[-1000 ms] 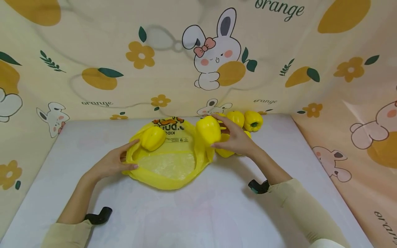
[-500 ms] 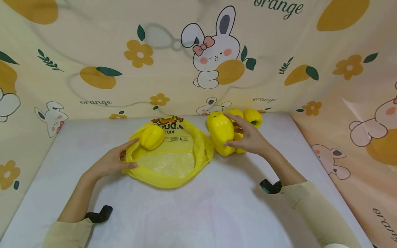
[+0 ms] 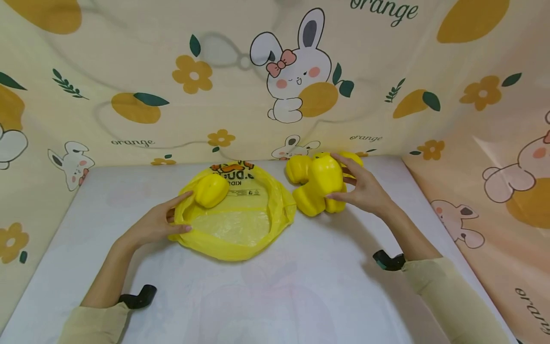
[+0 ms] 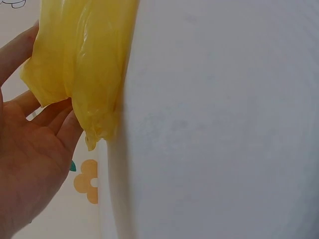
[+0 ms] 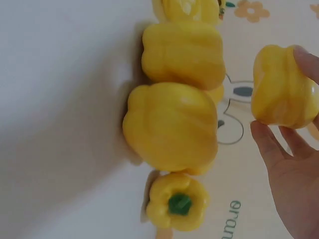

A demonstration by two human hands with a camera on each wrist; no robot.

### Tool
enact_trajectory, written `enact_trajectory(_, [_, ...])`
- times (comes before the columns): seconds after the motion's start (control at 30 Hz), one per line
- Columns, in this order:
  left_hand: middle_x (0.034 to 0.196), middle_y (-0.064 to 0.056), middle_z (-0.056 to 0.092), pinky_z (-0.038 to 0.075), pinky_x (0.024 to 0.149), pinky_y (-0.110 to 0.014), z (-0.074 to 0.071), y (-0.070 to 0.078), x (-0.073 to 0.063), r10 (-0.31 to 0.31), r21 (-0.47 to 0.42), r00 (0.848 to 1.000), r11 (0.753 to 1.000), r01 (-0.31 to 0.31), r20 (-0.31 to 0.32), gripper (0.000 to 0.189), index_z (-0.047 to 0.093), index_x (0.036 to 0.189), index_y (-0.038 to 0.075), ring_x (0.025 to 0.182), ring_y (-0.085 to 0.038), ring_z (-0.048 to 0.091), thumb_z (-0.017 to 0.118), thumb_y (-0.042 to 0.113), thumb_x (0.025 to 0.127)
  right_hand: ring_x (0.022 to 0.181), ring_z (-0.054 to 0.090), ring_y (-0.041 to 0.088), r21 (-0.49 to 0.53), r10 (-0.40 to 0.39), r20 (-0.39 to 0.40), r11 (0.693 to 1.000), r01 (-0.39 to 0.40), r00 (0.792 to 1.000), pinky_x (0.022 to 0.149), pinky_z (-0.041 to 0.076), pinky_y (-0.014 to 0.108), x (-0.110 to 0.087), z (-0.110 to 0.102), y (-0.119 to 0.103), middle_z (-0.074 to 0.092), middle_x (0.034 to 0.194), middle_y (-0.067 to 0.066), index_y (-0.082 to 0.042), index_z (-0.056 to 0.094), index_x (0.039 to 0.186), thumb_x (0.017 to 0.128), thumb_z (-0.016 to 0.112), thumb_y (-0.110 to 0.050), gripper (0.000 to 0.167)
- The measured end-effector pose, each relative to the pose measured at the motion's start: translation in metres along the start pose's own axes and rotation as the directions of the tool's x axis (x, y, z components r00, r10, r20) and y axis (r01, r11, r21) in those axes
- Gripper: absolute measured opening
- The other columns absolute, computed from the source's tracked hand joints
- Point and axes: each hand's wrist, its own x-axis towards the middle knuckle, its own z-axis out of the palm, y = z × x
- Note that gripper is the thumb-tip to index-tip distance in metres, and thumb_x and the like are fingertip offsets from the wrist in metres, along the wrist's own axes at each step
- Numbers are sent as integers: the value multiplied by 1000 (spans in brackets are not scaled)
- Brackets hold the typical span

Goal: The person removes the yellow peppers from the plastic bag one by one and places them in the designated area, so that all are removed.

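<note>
My left hand (image 3: 150,224) holds the left rim of a yellow plastic bag (image 3: 240,251), whose mouth lies spread open on the table. Its thumb and forefinger are at the rim, the other fingers partly hidden behind the plastic. Inside, near the bag's left side, lies one yellow bell pepper (image 3: 211,190). My right hand (image 3: 365,188) grips another yellow bell pepper (image 5: 283,87) between thumb and fingertips, raised above the table. In the head view this pepper overlaps a cluster of yellow bell peppers (image 3: 308,200) to the right of the bag.
Several bell peppers stand close together by the back wall; one pepper (image 5: 178,201) shows its green stem. A white table (image 3: 266,301) spreads in front of the bag. Cloth with rabbits and oranges (image 3: 172,28) hangs behind and on both sides.
My right hand has moved right with its bell pepper, from beside the bag's right rim to over the cluster. The left hand, the bag and the pepper inside have stayed in place.
</note>
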Motion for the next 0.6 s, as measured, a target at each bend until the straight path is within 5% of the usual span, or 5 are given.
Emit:
enact_trajectory(0.5, [159,-27,24,29,111,-64,-3,-2,0,10,-1,1000,1000,-10,6,90,26,159,19,140,-50,30,78,34,87,134,45,37,-84,27,-93,996,-35,995,105,43,54,-9,-19,62,36,156,11,-19,33,156,76,85,-1,97])
enact_trajectory(0.6, [159,-27,24,29,111,-64,-3,-1,0,8,-4,1000,1000,-8,7,90,25,159,19,140,-49,30,78,34,87,132,47,39,-90,32,-111,995,-42,993,105,45,44,-14,-23,68,35,157,11,-18,33,156,75,85,1,98])
